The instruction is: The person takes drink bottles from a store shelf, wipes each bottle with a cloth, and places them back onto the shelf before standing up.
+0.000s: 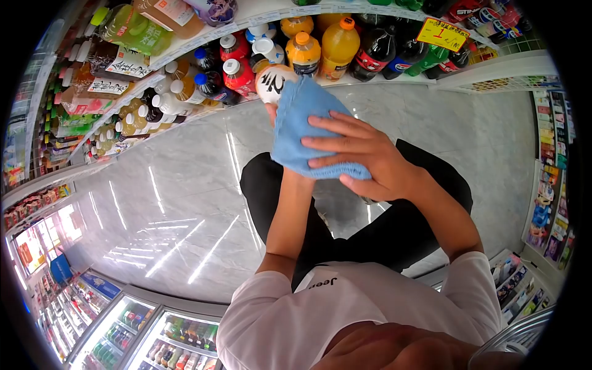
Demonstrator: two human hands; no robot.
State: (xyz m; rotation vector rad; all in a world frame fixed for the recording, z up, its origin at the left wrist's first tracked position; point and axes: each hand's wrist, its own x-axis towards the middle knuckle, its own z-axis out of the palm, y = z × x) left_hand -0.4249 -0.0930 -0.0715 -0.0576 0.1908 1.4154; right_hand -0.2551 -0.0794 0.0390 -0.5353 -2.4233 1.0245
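Note:
A blue cloth (314, 132) is draped over the lower part of a bottle with a white label and dark lettering (274, 84). The bottle tilts away from me, its dark cap toward the shelf. My left hand (271, 112) is closed around the bottle beneath the cloth; only a bit of its fingers shows at the bottle's left edge. On top, my right hand (364, 151) presses the cloth against the bottle, fingers somewhat spread and thumb at the cloth's lower edge. The cloth hides the bottle's lower part.
Ahead is a curved shelf with orange juice bottles (340, 48), cola bottles (374, 53) and red-capped bottles (238, 76). A yellow price sign (442, 34) hangs at its edge. Lit drink coolers (176, 339) stand lower left; stocked racks (550, 185) line the right. Grey tiles (166, 179) lie below.

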